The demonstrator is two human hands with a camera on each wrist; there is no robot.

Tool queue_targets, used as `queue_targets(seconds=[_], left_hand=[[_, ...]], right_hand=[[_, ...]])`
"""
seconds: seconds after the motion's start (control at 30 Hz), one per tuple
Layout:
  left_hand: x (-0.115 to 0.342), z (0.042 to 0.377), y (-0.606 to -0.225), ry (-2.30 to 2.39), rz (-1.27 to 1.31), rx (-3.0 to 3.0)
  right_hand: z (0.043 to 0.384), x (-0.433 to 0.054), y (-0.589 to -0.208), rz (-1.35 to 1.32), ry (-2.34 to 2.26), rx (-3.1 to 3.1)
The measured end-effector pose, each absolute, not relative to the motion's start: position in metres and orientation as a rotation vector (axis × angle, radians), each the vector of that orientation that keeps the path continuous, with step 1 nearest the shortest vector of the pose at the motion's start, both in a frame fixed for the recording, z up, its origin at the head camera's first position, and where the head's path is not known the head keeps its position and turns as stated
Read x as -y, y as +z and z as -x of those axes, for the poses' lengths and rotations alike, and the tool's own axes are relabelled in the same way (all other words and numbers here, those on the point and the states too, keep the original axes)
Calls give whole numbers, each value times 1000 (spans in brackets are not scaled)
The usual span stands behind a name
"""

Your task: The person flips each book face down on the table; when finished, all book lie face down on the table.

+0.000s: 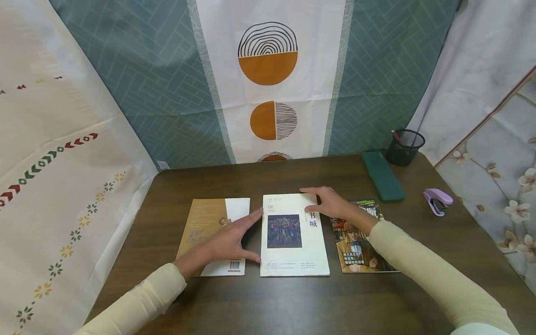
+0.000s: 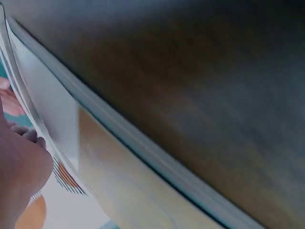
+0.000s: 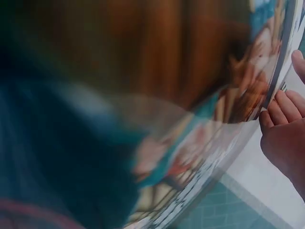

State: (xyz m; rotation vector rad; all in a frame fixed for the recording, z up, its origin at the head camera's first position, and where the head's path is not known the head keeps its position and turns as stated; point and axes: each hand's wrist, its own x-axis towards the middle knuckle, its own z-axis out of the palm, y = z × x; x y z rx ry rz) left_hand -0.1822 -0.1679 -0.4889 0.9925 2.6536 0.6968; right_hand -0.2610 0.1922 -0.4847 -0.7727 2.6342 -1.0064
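A white book (image 1: 284, 263) with a dark picture on its cover lies flat on the brown table. My left hand (image 1: 228, 239) reaches over a brown-and-white book (image 1: 205, 211), thumb and fingers spread, fingertips right at the white book's left edge. At the white book's upper right corner is my right hand (image 1: 331, 203), its thumb over the cover and its fingers by the top edge. Under the right forearm lies a colourful magazine (image 1: 353, 253), partly hidden. The left wrist view shows the brown-and-white book (image 2: 119, 183) close up; the magazine (image 3: 248, 90) fills much of the right wrist view.
Toward the back right lie a dark green case (image 1: 383, 177) and a black mesh pen holder (image 1: 402, 151) with a pen in it. A purple stapler (image 1: 438, 200) sits near the table's right edge. Patterned cloth (image 1: 167, 93) hangs behind the table.
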Motion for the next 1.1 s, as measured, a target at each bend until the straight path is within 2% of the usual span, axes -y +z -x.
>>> queue_targets(seconds=[0.33,0.8,1.1], left_hand=[[149,158,-489,412,-1084,-2635],[148,153,-484,187,-1148,-2639],[149,153,-483,-126,-1479,-2701]], right_hand=[[248,-214,-490,709,-1033,-2686],[255,-226,-485,775,-964,-2565],[258,-227,-487,810,-959,-2554]])
